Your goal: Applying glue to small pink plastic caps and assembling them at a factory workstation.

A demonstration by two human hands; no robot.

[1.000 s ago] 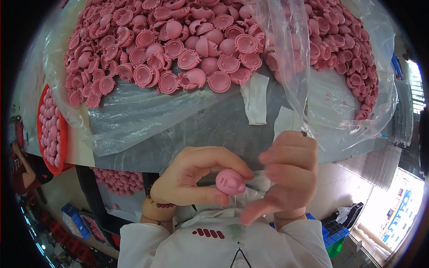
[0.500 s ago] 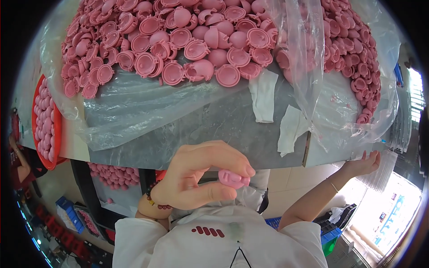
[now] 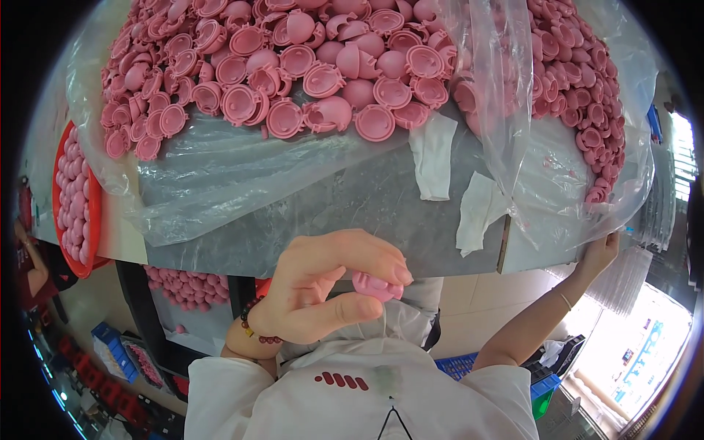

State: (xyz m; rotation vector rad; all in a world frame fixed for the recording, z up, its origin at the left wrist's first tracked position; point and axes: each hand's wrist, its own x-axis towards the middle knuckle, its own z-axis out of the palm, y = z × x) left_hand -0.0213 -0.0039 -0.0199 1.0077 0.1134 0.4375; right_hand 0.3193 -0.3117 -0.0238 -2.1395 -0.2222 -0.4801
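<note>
Left hand (image 3: 315,291) holds a pink piece (image 3: 375,287) beside the bare table edge (image 3: 456,269).

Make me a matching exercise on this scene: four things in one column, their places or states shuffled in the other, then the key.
Column one:
1. Left hand
2. Right hand
3. Red basin
4. Two white strips

Column two:
A. At the far left of the view, holding rounded pink pieces
B. Lying on the grey tabletop
C. Holding a small pink piece
D. Near the tabletop's edge, at the right

Right pairs: 1-C, 2-D, 3-A, 4-B
</note>
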